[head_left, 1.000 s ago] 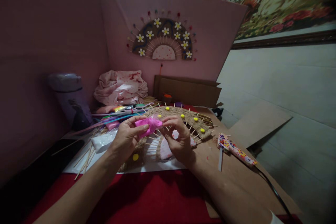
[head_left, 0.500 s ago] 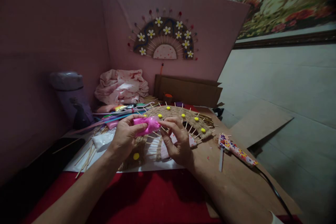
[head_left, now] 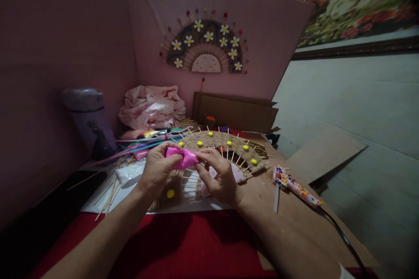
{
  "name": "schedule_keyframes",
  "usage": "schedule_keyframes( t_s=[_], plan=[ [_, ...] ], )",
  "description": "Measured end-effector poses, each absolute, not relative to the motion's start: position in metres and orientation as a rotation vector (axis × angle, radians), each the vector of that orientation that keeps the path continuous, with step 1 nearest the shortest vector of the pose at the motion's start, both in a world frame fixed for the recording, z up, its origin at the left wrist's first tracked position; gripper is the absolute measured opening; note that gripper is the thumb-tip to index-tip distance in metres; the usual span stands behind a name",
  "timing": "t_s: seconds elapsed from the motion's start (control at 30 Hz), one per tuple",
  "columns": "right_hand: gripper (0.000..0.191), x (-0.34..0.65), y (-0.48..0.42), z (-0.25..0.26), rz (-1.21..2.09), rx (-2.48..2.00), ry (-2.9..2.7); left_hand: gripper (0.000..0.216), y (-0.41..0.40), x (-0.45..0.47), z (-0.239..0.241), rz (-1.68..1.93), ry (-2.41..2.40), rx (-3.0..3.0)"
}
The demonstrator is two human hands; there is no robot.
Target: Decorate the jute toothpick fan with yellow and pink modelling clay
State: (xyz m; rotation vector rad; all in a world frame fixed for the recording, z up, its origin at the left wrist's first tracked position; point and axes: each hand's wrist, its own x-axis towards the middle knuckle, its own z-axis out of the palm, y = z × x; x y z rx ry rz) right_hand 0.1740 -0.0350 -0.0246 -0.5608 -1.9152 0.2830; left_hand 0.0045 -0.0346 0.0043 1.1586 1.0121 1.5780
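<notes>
Between my hands is a small shiny plastic packet of bright pink clay-like material [head_left: 183,159]. My left hand [head_left: 157,166] grips its left end between thumb and fingers. The fingers of my right hand [head_left: 220,173] pinch the packet's right end. Just beneath and behind both hands lies a half-round fan of woven cord [head_left: 221,138] with thin sticks radiating through it. Yellow round dots [head_left: 245,147] are spaced along its band, and a pale dotted half-circle [head_left: 237,172] forms its centre. My hands cover part of the fan.
A flower-patterned glue gun [head_left: 296,187] with a cord lies on brown board at the right. Loose sticks [head_left: 109,198] and a white packet [head_left: 129,174] are at the left, near a purple bottle [head_left: 90,122]. A finished-looking flowered fan [head_left: 204,45] hangs on the pink backboard.
The right-hand fingers have shifted slightly left and down along the packet's right end, which now looks smoother and less bunched. My left hand keeps its hold.
</notes>
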Motion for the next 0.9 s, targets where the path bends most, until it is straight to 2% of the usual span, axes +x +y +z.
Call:
schedule_keyframes(
  t_s=[0.23,0.4,0.57,0.7,0.9],
  plan=[
    [0.010,0.172,-0.030,-0.024,0.392,-0.612,-1.857,0.014,-0.033,0.003,0.003,1.550,0.994,1.214],
    [0.010,0.173,-0.029,-0.024,0.455,-0.651,-1.825,0.019,-0.035,0.006,0.003,1.525,0.982,1.125],
    [0.024,0.170,-0.029,-0.032,0.516,-0.713,-1.684,0.028,-0.032,0.006,0.001,1.505,0.982,0.910],
    [0.011,0.168,-0.028,-0.038,0.567,-0.745,-1.630,0.029,-0.029,0.004,-0.002,1.472,0.971,0.843],
    [0.006,0.167,-0.027,-0.039,0.563,-0.734,-1.592,0.030,-0.033,0.006,0.001,1.478,0.961,0.805]
  ],
)
